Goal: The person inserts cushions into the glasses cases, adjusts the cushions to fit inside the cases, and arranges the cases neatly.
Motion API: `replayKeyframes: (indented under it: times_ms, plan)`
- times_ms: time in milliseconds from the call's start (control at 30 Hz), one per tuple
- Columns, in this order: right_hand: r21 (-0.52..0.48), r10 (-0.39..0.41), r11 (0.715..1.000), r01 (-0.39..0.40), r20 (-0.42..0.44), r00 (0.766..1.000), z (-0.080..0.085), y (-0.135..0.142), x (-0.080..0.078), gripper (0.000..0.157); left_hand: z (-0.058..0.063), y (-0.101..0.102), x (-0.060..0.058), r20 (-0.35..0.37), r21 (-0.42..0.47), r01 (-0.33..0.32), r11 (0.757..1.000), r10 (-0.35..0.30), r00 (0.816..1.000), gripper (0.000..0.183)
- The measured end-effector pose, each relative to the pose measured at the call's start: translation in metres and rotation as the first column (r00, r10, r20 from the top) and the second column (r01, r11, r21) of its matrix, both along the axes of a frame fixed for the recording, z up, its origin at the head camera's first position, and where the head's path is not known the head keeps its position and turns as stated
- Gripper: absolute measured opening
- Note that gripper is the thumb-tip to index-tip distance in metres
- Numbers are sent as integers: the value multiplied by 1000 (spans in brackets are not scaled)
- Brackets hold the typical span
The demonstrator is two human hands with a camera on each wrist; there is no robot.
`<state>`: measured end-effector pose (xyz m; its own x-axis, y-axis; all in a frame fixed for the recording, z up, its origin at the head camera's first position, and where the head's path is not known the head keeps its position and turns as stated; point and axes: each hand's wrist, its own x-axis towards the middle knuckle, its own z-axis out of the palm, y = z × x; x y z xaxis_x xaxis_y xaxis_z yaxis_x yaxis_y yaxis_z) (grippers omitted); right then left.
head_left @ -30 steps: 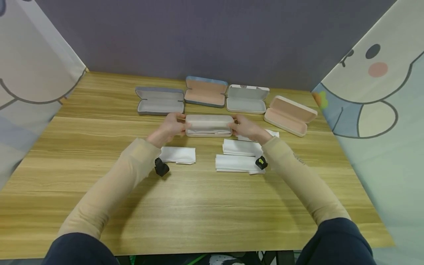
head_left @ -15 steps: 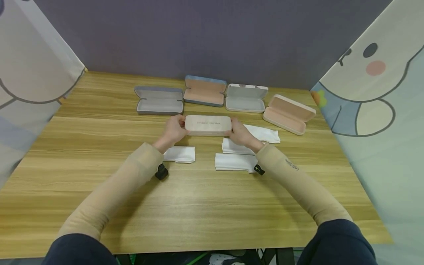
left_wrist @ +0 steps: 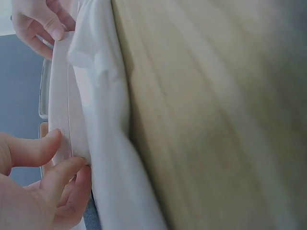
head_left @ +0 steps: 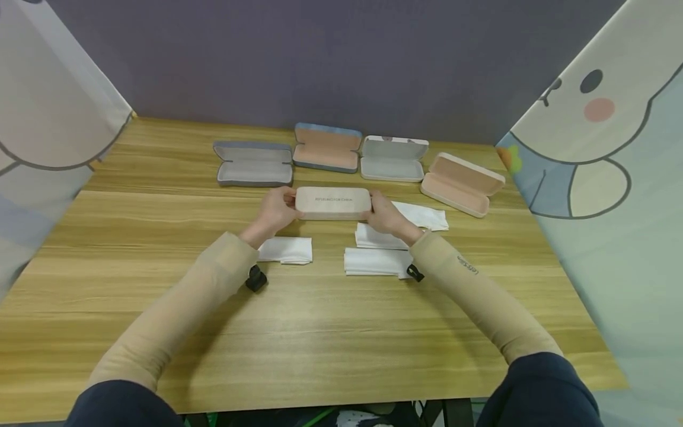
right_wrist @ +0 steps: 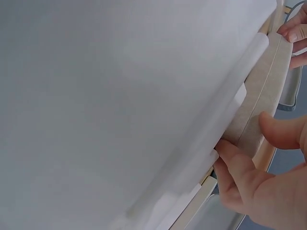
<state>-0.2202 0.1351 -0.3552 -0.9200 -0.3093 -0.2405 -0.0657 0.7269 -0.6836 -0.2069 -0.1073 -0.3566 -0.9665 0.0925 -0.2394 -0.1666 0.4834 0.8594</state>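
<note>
A closed cream glasses case (head_left: 333,203) with dark lettering on its lid is held level at both ends. My left hand (head_left: 275,210) grips its left end, thumb and fingertips on either side of the seam in the left wrist view. At the other end my right hand (head_left: 385,212) grips in the same way, its thumb (right_wrist: 280,132) by the lid side. Close below the hands lie folded white cloths: one cloth (head_left: 288,250) near the left wrist, and others (head_left: 373,261) by the right wrist.
Behind the held case stand open glasses cases in a row: a grey case (head_left: 255,172), a blue case (head_left: 328,147) with peach lining, a white case (head_left: 393,169) and a cream case (head_left: 456,194) with pink lining. A dark partition (head_left: 320,65) rises behind the table.
The held case was open with white cloth inside a second ago; its lid is now down with the lettering showing. The right hand has shifted slightly nearer, uncovering more of the upper right cloth.
</note>
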Motion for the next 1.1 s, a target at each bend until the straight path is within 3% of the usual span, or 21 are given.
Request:
replayKeyframes:
  times_ms: [333, 1100]
  plan:
    - [17, -33, 999, 33, 18, 999, 3, -2, 1, 60, -2, -6, -3, 25, 38, 42, 998, -43, 999, 67]
    - [-28, 13, 1000, -12, 25, 1000, 2, -12, 9, 56, -3, -20, 8, 5, 69, 28, 997, -28, 1000, 64]
